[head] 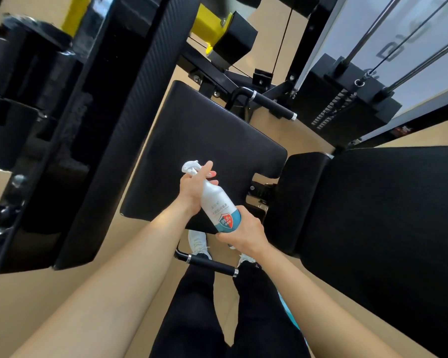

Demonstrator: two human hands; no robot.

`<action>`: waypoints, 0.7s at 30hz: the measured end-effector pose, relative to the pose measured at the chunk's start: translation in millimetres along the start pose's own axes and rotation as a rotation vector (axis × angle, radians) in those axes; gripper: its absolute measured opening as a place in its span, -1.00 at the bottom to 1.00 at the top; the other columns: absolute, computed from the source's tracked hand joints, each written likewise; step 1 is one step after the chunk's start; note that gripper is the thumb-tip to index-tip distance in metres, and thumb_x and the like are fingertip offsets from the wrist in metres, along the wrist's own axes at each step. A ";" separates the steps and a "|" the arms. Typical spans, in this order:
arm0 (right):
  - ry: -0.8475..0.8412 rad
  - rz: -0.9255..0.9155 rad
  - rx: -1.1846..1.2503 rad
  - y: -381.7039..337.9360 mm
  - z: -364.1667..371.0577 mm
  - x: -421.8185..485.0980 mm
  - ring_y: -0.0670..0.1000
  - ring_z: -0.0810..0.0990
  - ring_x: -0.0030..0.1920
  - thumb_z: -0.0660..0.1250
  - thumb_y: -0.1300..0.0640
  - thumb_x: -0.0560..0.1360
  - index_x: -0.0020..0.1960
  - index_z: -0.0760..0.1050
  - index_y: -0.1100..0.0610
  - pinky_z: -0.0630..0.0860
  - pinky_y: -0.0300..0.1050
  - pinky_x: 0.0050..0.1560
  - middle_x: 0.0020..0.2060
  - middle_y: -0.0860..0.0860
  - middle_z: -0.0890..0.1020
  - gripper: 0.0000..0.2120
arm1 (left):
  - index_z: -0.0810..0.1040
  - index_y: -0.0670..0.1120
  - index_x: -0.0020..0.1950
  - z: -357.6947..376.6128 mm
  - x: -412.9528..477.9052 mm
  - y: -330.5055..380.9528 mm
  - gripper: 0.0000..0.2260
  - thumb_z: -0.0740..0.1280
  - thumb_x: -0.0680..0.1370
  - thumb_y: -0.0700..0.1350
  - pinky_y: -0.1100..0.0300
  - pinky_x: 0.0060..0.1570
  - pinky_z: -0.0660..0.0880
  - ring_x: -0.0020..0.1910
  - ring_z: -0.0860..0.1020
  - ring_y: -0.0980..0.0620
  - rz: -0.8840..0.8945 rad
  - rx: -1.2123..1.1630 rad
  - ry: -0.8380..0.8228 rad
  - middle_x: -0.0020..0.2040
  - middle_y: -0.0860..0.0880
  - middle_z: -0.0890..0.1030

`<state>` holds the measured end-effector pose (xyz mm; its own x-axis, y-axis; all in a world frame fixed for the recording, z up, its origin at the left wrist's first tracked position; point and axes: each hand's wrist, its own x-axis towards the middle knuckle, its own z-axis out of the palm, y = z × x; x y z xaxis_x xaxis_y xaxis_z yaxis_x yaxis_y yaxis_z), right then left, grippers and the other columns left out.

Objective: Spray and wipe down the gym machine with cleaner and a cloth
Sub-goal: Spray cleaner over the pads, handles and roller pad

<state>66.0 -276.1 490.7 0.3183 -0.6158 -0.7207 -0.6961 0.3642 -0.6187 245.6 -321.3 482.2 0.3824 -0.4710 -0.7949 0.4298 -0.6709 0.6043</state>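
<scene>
From the head camera, the spray bottle [219,205] is held over the black seat pad [199,135], with its nozzle tipped up and to the left. The left hand [195,188] is wrapped round the neck by the trigger. The right hand [243,232] is curled round the bottom of the bottle. No wet spots can be made out on the seat pad or the big back pad [386,228] (dark pads hide wet well). No cloth is seen for sure. The job looks barely begun: the spraying and all the wiping seem to be left.
</scene>
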 end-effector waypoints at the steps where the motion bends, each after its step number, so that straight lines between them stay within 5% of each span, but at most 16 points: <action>1: -0.016 0.005 -0.008 -2.9 1.3 0.9 -0.05 0.60 0.07 0.64 -0.02 0.35 0.31 0.39 -0.05 0.67 -0.20 -0.03 0.12 -0.09 0.56 -0.36 | 0.58 -0.15 0.18 -2.8 -2.4 -1.3 -0.65 0.43 0.58 0.11 0.03 0.00 0.62 -0.01 0.69 -0.02 0.008 -0.009 0.019 0.07 -0.01 0.67; 9: -0.160 -0.005 -0.021 -14.5 22.3 9.3 -0.09 0.61 -0.03 0.64 0.01 0.36 0.26 0.41 -0.05 0.57 -0.34 -0.17 0.09 -0.09 0.57 -0.41 | 0.57 -0.07 0.07 -32.8 -0.3 -8.4 -0.69 0.31 0.61 0.17 0.01 0.03 0.60 -0.04 0.67 -0.07 -0.055 0.111 0.292 -0.02 -0.07 0.69; 21: -0.289 -0.030 -0.115 6.5 56.2 -6.8 -0.06 0.60 -0.03 0.63 -0.06 0.33 0.28 0.42 -0.05 0.57 -0.32 -0.15 0.07 -0.11 0.55 -0.38 | 0.56 -0.09 -0.07 -73.2 -30.7 -48.5 -0.81 0.34 0.58 0.02 0.00 0.04 0.59 -0.10 0.66 -0.12 -0.162 0.001 0.440 -0.14 -0.04 0.71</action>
<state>95.5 -230.3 474.0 0.4980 -0.3952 -0.7719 -0.7465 0.2576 -0.6134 272.9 -232.4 481.2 0.6211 -0.0729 -0.7803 0.5115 -0.7166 0.4741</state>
